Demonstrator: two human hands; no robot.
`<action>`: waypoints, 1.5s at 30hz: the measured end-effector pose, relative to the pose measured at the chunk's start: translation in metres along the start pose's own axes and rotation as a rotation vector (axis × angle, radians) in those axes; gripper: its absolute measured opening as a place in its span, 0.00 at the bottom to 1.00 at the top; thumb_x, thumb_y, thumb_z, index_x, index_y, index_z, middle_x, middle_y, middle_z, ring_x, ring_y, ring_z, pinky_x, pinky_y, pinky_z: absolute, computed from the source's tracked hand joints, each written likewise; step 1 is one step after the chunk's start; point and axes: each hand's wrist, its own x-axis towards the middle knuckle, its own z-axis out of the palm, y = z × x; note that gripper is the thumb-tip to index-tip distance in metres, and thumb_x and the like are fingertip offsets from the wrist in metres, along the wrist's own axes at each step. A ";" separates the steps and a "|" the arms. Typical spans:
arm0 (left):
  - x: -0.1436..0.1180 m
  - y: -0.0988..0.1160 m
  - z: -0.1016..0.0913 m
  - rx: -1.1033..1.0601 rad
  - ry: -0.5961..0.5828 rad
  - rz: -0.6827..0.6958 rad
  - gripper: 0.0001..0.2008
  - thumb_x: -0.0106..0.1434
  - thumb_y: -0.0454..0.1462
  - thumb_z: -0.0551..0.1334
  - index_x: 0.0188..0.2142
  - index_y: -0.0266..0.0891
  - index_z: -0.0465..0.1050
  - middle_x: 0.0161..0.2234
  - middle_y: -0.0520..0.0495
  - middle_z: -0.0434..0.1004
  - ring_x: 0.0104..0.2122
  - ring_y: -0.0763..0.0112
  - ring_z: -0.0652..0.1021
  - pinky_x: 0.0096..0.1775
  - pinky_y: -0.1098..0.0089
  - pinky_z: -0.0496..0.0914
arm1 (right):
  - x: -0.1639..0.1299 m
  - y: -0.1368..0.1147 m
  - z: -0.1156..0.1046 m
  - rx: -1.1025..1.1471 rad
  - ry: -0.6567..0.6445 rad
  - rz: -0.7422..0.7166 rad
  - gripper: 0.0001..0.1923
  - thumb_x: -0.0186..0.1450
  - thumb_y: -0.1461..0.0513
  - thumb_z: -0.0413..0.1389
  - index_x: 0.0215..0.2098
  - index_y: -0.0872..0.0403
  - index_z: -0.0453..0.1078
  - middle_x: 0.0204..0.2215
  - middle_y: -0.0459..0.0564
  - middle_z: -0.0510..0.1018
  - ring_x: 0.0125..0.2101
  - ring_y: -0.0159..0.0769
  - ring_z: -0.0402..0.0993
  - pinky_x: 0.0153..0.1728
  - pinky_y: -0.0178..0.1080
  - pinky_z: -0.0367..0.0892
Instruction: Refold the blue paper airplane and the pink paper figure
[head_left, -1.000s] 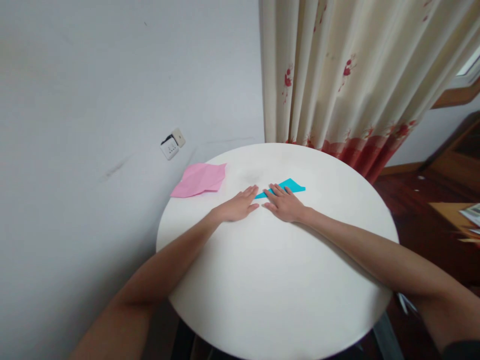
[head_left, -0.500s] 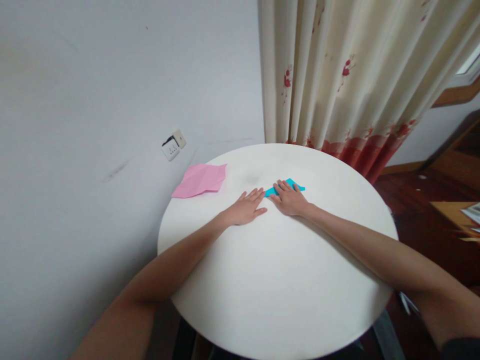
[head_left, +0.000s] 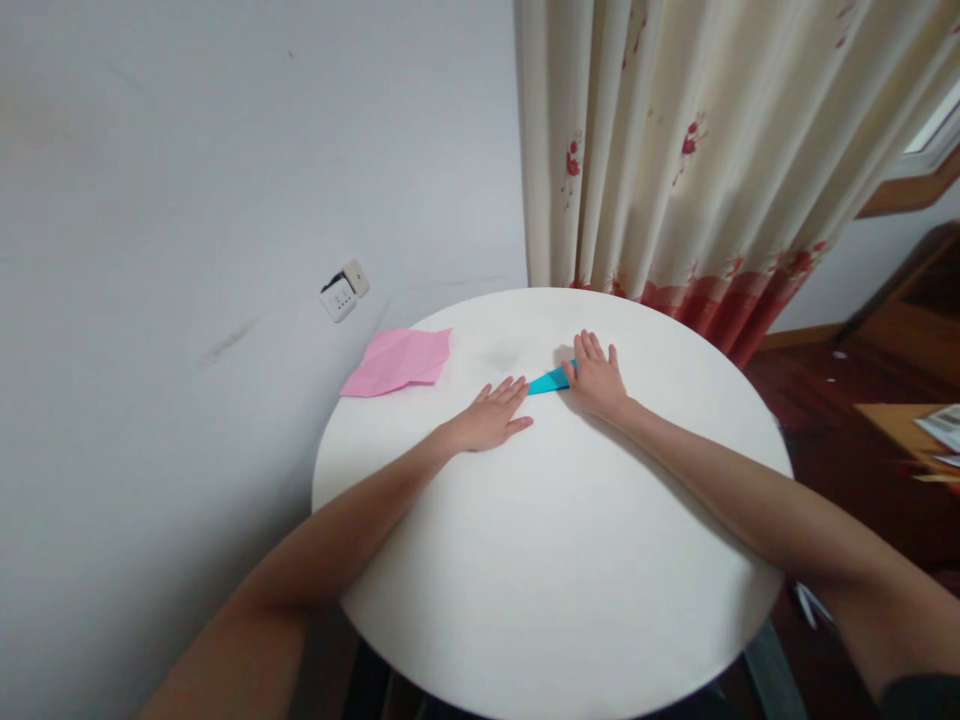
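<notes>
Two flat hands lie on the white tabletop (head_left: pixel 555 560). My right hand (head_left: pixel 596 375) presses open on the blue paper (head_left: pixel 547 381). My left hand (head_left: pixel 491 418) lies open, fingertips touching the paper's tip.

We could see only a short sliver of the blue folded paper (head_left: pixel 550 380); the rest lay under our right hand (head_left: pixel 598 376), and its near tip was covered by our left hand (head_left: pixel 491 418), so its shape could not be told. Both arms ran out of the bottom edge. The wall socket (head_left: pixel 344 291) was too small to read. The curtain (head_left: pixel 705 150) was cut off at the top, and the papers (head_left: pixel 943 428) at the right edge were cropped and blurred.
</notes>
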 end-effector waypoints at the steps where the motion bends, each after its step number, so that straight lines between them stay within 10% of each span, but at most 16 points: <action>1: 0.000 0.000 0.000 -0.002 0.002 0.000 0.35 0.73 0.54 0.40 0.72 0.39 0.35 0.72 0.41 0.31 0.71 0.58 0.40 0.67 0.52 0.38 | -0.002 -0.005 -0.001 0.012 0.019 -0.049 0.34 0.74 0.54 0.33 0.71 0.67 0.44 0.71 0.63 0.46 0.70 0.48 0.38 0.67 0.57 0.38; 9: 0.002 0.001 -0.002 -0.007 -0.008 0.003 0.37 0.72 0.55 0.40 0.72 0.39 0.31 0.72 0.42 0.30 0.71 0.59 0.38 0.67 0.53 0.38 | -0.019 -0.030 0.000 0.113 -0.291 -0.442 0.34 0.73 0.50 0.37 0.71 0.61 0.51 0.70 0.60 0.50 0.70 0.49 0.44 0.66 0.56 0.44; 45: 0.002 -0.002 -0.002 -0.007 -0.007 0.009 0.34 0.73 0.54 0.42 0.72 0.45 0.36 0.73 0.45 0.31 0.71 0.59 0.38 0.67 0.51 0.39 | -0.017 -0.021 0.001 0.057 -0.270 -0.304 0.36 0.74 0.45 0.34 0.71 0.58 0.50 0.70 0.59 0.51 0.69 0.52 0.45 0.65 0.56 0.46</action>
